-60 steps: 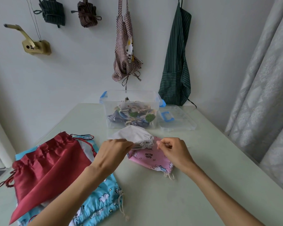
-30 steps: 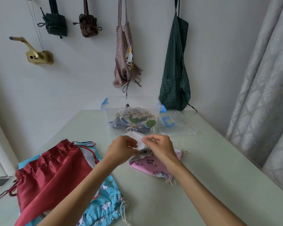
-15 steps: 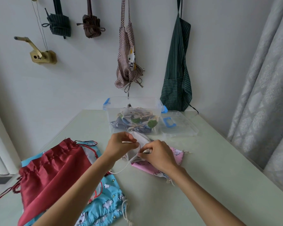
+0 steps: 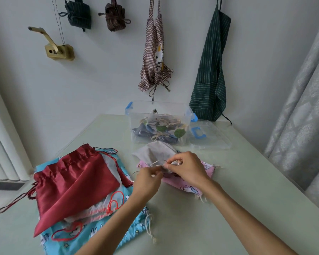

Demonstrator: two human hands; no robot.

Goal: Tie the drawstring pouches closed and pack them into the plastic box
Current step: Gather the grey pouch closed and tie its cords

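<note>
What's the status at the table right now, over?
Both hands, left and right, pinching the grey pouch cord, mid-tie. Plastic box open behind, some pouches inside. Nothing blocking the way.

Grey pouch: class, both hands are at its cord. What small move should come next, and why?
Probably draw the two hands apart to tighten the cord into a knot. The left hand and right hand each pinch cord at the gathered neck of the grey pouch, with a loose loop between them; it is not yet in the box.
</note>
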